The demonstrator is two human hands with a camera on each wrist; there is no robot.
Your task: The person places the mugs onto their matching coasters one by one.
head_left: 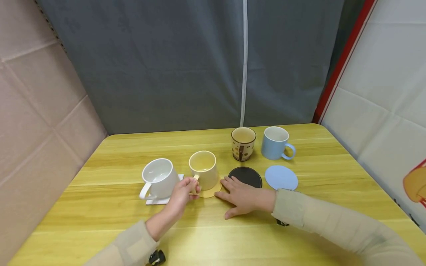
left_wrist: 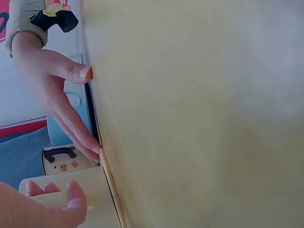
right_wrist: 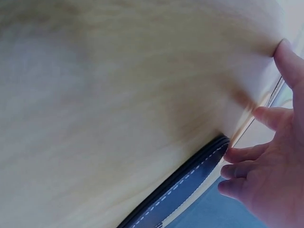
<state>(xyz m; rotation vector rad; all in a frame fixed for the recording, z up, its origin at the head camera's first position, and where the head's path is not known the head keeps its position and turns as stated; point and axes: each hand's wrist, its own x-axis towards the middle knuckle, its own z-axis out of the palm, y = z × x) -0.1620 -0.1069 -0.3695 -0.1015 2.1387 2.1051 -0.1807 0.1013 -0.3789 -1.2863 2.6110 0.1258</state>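
Note:
A pale yellow mug [head_left: 208,175] stands upright on a round yellow coaster [head_left: 212,192], mostly covering it. My left hand [head_left: 183,193] pinches the mug's handle between thumb and fingers; the left wrist view shows this grip on the handle [left_wrist: 53,199] too. With fingers spread, my right hand [head_left: 244,197] rests palm down just right of the mug. Its index fingertip touches the yellow coaster's edge, and other fingertips lie by the round black coaster [head_left: 247,176], whose stitched rim [right_wrist: 178,187] shows in the right wrist view. Nothing is held in the right hand.
On the left a white mug [head_left: 163,183] stands on a white coaster [head_left: 157,201]. Behind the black coaster is a patterned mug [head_left: 243,147]. A light blue mug [head_left: 273,146] stands at the back right, behind a light blue coaster [head_left: 281,177]. A grey curtain [head_left: 173,74] borders the wooden table.

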